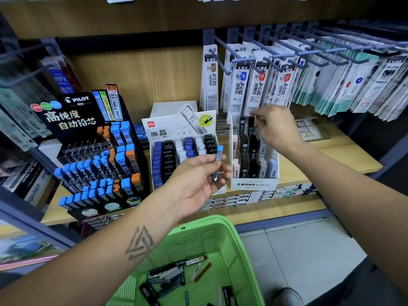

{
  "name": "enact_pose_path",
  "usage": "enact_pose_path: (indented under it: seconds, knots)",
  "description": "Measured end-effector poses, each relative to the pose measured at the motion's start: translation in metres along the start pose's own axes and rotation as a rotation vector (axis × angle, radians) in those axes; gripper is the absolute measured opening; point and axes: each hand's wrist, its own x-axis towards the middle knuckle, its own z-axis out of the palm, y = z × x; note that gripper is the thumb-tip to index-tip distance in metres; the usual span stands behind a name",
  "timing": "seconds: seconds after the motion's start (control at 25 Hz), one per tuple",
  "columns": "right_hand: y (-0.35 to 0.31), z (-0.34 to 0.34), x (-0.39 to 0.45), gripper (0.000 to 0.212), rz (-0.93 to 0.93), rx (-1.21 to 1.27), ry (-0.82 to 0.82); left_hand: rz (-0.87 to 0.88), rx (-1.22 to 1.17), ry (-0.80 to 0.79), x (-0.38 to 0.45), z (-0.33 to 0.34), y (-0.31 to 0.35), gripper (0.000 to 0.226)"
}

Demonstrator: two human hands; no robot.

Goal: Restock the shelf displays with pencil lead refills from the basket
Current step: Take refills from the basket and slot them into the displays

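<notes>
My left hand (198,175) pinches a blue-capped lead refill tube (218,162), held upright in front of the white Deli display box (183,151). My right hand (273,127) reaches into the top row of the white MONO display box (254,160) and pinches a black refill case (251,125) there. Below, the green basket (198,244) holds several loose refill tubes (170,277). The black Pilot stand (97,164), at the left of the shelf, carries rows of blue- and orange-capped tubes.
Packs of pen refills (260,85) hang on hooks above the MONO box. A clear tray (313,129) sits behind my right forearm. The wooden shelf's front edge (276,208) carries price labels. Grey floor and a shoe (287,297) show at lower right.
</notes>
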Motion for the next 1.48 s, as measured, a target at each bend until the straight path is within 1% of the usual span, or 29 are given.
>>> enact_pose_path:
  seconds: [0.04, 0.08, 0.12, 0.2, 0.24, 0.28, 0.36, 0.48, 0.56, 0.6, 0.68, 0.76, 0.84, 0.92, 1.04, 1.24, 1.36, 1.48]
  knots:
    - [-0.008, -0.005, -0.002, 0.031, -0.041, 0.019, 0.018, 0.0, -0.005, -0.001, -0.001, 0.0, 0.001, 0.021]
    - [-0.019, -0.013, -0.006, 0.032, -0.042, 0.145, -0.01, -0.002, 0.003, 0.004, -0.001, -0.001, 0.001, 0.02]
    - [-0.031, -0.019, -0.01, 0.032, -0.005, 0.356, -0.104, -0.006, 0.021, 0.014, -0.002, -0.001, 0.002, 0.02]
    - [-0.053, -0.028, -0.022, 0.033, 0.044, 0.786, -0.417, -0.023, 0.05, 0.034, -0.001, -0.002, 0.004, 0.022]
    - [-0.062, -0.029, -0.029, 0.031, 0.029, 0.899, -0.522, -0.036, 0.055, 0.035, -0.002, -0.003, 0.007, 0.023]
    - [-0.068, -0.028, -0.035, 0.027, 0.013, 0.976, -0.576, -0.049, 0.056, 0.031, -0.004, -0.006, 0.01, 0.025]
    - [-0.08, -0.025, -0.042, 0.023, 0.035, 1.127, -0.578, -0.07, 0.049, 0.007, -0.012, -0.012, 0.018, 0.027]
    - [-0.106, -0.019, -0.044, 0.019, 0.101, 1.279, -0.515, -0.058, 0.096, -0.042, -0.029, -0.03, 0.034, 0.025]
    - [-0.126, -0.014, -0.041, 0.016, 0.131, 1.279, -0.475, 0.023, 0.26, 0.02, -0.039, -0.048, 0.047, 0.021]
    - [-0.139, -0.012, -0.039, 0.015, 0.132, 1.25, -0.464, 0.087, 0.388, 0.102, -0.044, -0.062, 0.053, 0.019]
    - [-0.166, -0.005, -0.035, 0.014, 0.1, 1.168, -0.439, 0.23, 0.709, 0.295, -0.054, -0.096, 0.067, 0.015]
    - [-0.195, 0.004, -0.032, 0.012, 0.011, 1.048, -0.41, 0.352, 1.049, 0.427, -0.067, -0.136, 0.081, 0.013]
    - [-0.224, 0.015, -0.032, 0.014, -0.08, 0.945, -0.376, 0.427, 1.347, 0.469, -0.081, -0.174, 0.091, 0.011]
    - [-0.248, 0.026, -0.035, 0.013, -0.16, 0.839, -0.336, 0.458, 1.537, 0.487, -0.092, -0.204, 0.095, 0.013]
    - [-0.28, 0.038, -0.04, 0.005, -0.253, 0.706, -0.279, 0.471, 1.658, 0.493, -0.102, -0.236, 0.094, 0.017]
    - [-0.318, 0.058, -0.047, 0.009, -0.378, 0.596, -0.211, 0.485, 1.764, 0.412, -0.103, -0.263, 0.084, 0.028]
    - [-0.329, 0.074, -0.048, 0.011, -0.45, 0.505, -0.164, 0.464, 1.829, 0.381, -0.101, -0.27, 0.076, 0.033]
    - [-0.332, 0.088, -0.049, 0.008, -0.476, 0.443, -0.17, 0.495, 1.825, 0.38, -0.098, -0.276, 0.071, 0.033]
